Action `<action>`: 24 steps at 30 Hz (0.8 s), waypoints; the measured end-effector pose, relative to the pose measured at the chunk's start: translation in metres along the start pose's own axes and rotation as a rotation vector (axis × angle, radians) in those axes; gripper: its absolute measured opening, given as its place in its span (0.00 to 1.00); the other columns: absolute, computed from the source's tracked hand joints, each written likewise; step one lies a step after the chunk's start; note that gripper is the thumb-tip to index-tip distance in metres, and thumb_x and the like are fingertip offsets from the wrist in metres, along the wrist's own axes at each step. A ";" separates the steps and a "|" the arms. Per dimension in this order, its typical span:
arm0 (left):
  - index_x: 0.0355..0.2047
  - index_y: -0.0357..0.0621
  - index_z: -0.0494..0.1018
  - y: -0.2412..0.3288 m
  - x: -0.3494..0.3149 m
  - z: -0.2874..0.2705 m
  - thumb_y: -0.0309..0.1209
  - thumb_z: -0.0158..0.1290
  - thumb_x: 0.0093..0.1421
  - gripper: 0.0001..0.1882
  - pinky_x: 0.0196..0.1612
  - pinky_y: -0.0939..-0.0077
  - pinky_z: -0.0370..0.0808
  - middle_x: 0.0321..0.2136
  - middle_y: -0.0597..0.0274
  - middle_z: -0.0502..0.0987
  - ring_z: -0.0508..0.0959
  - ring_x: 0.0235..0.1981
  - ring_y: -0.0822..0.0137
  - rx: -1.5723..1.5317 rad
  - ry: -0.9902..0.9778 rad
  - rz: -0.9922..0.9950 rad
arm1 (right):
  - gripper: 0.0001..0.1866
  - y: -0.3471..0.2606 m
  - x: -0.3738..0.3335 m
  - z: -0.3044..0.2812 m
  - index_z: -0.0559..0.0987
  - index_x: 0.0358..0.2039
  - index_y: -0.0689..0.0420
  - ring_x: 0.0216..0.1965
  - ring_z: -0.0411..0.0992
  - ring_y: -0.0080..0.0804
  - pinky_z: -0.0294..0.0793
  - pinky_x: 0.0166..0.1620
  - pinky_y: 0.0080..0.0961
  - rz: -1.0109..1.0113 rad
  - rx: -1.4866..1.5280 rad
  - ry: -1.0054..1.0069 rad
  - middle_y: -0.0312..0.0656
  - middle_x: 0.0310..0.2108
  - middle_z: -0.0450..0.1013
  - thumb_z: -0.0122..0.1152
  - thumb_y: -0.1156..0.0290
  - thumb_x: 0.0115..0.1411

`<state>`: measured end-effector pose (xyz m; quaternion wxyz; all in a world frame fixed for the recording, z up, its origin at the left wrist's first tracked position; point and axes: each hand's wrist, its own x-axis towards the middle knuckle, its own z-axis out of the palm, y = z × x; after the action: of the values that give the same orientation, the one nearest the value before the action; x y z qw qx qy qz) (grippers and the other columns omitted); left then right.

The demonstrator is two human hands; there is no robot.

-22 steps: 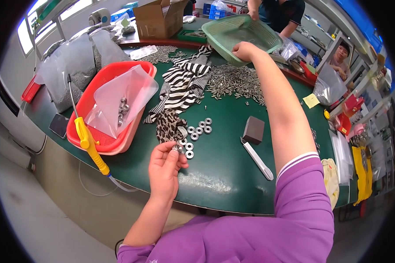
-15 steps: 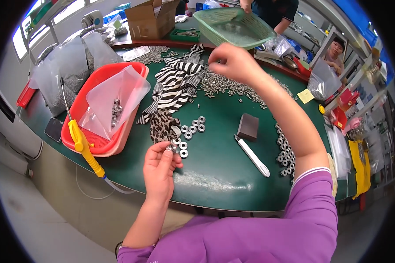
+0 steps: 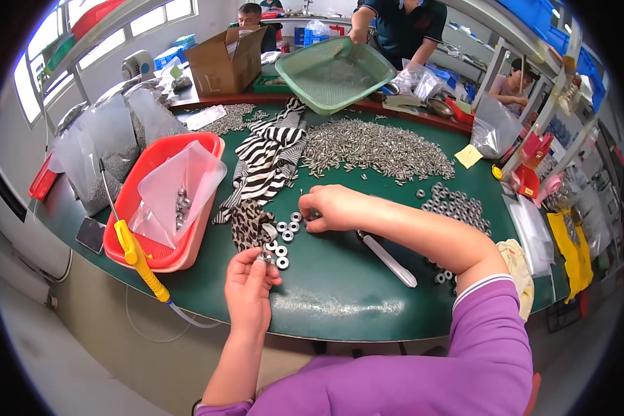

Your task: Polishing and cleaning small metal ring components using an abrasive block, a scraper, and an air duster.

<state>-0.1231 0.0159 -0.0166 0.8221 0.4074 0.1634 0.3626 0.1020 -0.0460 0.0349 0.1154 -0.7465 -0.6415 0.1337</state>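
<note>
My left hand (image 3: 248, 286) pinches a small shiny metal ring (image 3: 264, 256) just off the near end of a leopard-print cloth (image 3: 247, 225). Beside it, several loose metal rings (image 3: 281, 251) lie in a loose cluster on the green table (image 3: 326, 277). My right hand (image 3: 331, 208) is closed to the right of that cluster, low over the table. Its fingertips are pressed together, and what they hold is too hidden to make out. Behind my right forearm lies a white-handled tool (image 3: 388, 261), partly covered.
A large pile of small metal pins (image 3: 374, 147) spreads behind, with more rings (image 3: 457, 208) at right. A red basket (image 3: 213, 154) holds plastic and metal parts; a yellow-handled air gun (image 3: 133, 249) leans on it. Across the table a person holds a green basket (image 3: 336, 80). Striped cloth (image 3: 270, 149) lies mid-left.
My right hand has come down and nearer, from over the pin pile to beside the rings. The left still pinches its ring. The green basket has shifted left; its holder shows more.
</note>
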 end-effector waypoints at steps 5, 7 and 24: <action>0.42 0.39 0.65 0.000 0.001 -0.003 0.24 0.46 0.61 0.08 0.31 0.79 0.73 0.33 0.60 0.73 0.73 0.28 0.73 -0.011 -0.023 0.003 | 0.14 0.012 0.003 -0.017 0.75 0.33 0.57 0.36 0.72 0.42 0.71 0.39 0.35 -0.055 0.125 0.008 0.46 0.32 0.73 0.63 0.64 0.48; 0.41 0.39 0.65 0.001 0.000 -0.002 0.23 0.45 0.61 0.08 0.31 0.79 0.73 0.33 0.59 0.73 0.73 0.28 0.73 -0.013 -0.036 0.001 | 0.16 0.031 0.019 -0.044 0.74 0.34 0.58 0.34 0.72 0.40 0.72 0.37 0.34 0.058 0.191 0.208 0.47 0.31 0.73 0.63 0.62 0.49; 0.41 0.38 0.65 0.003 0.001 0.002 0.21 0.45 0.60 0.09 0.34 0.77 0.75 0.34 0.58 0.73 0.74 0.30 0.72 -0.003 -0.010 -0.019 | 0.17 0.150 0.116 -0.131 0.78 0.42 0.52 0.48 0.70 0.40 0.66 0.51 0.39 0.676 -0.320 0.329 0.43 0.45 0.72 0.55 0.62 0.52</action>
<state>-0.1223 0.0167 -0.0134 0.8268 0.4066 0.1627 0.3529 0.3027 0.0460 0.0997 0.0485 -0.9352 -0.3459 -0.0585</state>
